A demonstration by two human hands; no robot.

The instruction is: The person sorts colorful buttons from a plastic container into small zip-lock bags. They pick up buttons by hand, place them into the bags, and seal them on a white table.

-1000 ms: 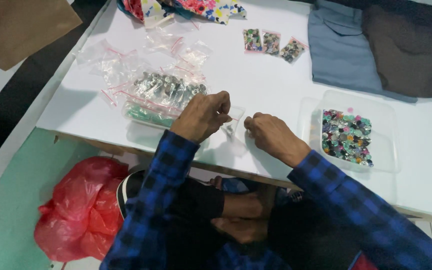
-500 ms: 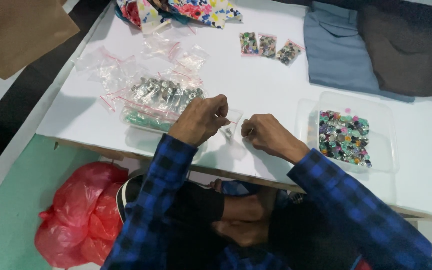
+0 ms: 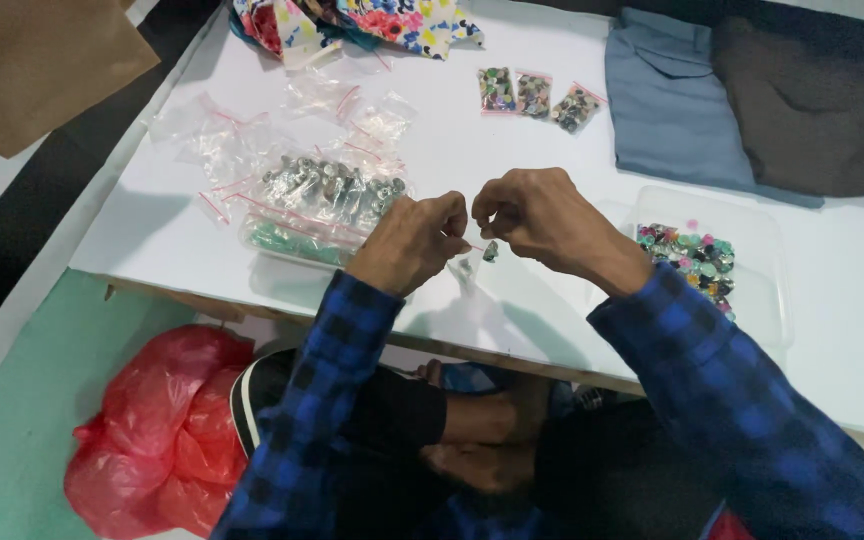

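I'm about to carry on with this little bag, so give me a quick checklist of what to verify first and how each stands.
1. Both hands on the small clear bag: ok, left hand and right hand pinch its top.
2. Bag off the white table: ok, it hangs free.
3. Bag sealed: cannot tell, fingers hide the strip.
4. Tray of coloured buttons beside the right hand: ok.
5. Empty clear bags to the left: ok.
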